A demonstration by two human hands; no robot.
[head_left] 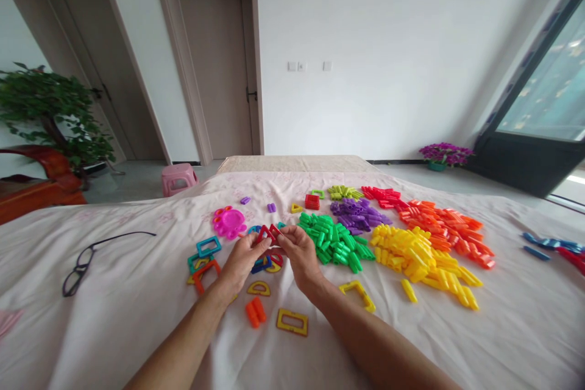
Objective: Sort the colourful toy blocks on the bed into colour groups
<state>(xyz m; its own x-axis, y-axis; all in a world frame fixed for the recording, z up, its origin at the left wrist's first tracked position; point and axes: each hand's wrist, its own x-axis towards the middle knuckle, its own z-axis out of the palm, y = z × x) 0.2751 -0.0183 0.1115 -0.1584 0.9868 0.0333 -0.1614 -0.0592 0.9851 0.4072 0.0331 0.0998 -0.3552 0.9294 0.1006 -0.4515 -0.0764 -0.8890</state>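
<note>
My left hand (244, 261) pinches a red triangular magnetic tile (262, 234) between thumb and fingers. Close against it, my right hand (298, 251) grips another red triangular tile (274, 231), and a bit of teal shows behind its fingertips. Whether the two red tiles touch is hard to make out. Under the hands lie a blue frame tile (261, 265) and a yellow and red round-edged piece, partly hidden. Nearer me are a yellow half-round tile (259, 288), orange sticks (255, 312) and a yellow rectangular tile (292, 322).
Piles of green (336, 242), yellow (418, 256), purple (359, 214) and orange sticks (441, 225) spread to the right. A red tile stack (312, 202) stands beyond the hands. Left are a pink crab-shaped toy (230, 222), teal frame tile (208, 247), orange frame tile (198, 283) and glasses (82, 266).
</note>
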